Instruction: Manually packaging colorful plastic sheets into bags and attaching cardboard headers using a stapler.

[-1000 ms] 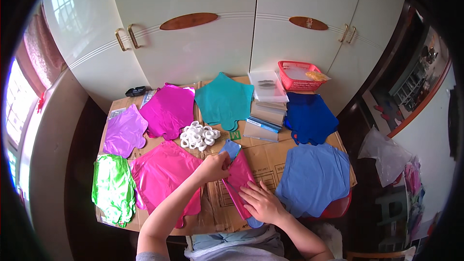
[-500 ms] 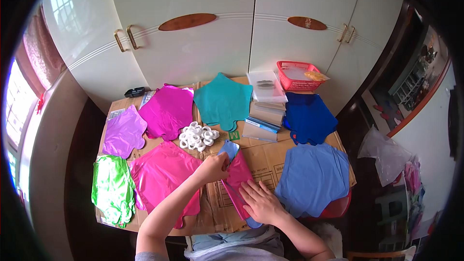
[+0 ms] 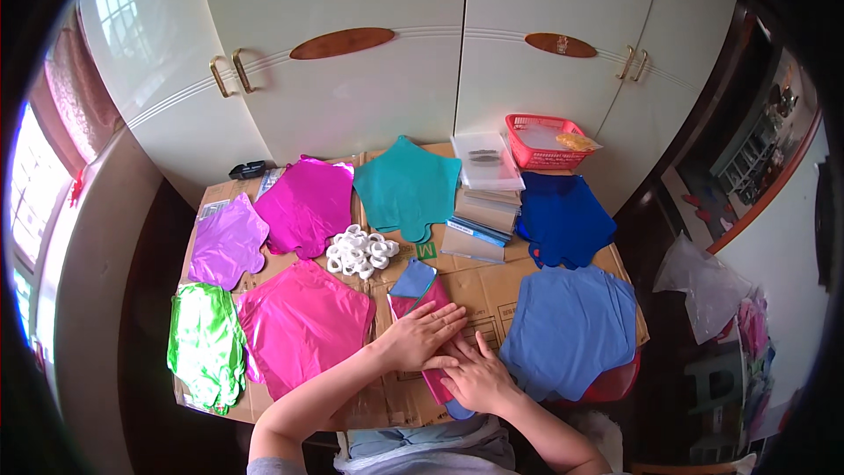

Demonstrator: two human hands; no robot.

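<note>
A narrow folded strip of pink and blue foil balloons (image 3: 411,280) lies on the cardboard in front of me, its blue end pointing away. My left hand (image 3: 422,337) rests flat across the strip's middle with its fingers stretched out. Just nearer to me, my right hand (image 3: 479,376) presses flat on the strip too, its fingers spread and close to the left hand. The part under both palms is hidden. Beyond the strip sits a heap of white rings (image 3: 359,252). Flat pink foil balloons (image 3: 303,321) lie to the left, and flat blue foil balloons (image 3: 570,325) to the right.
Purple (image 3: 227,242), magenta (image 3: 305,204), teal (image 3: 407,186), dark blue (image 3: 567,215) and green foil balloons (image 3: 207,343) surround the work spot on the cardboard tabletop (image 3: 479,286). At the back right are stacked flat packets (image 3: 479,224), a clear box (image 3: 486,161) and a red basket (image 3: 547,158).
My left hand has let go of the strip's far end, moved nearer and right, and flattened onto it. The blue end now lies wider and flatter. My right hand has barely moved.
</note>
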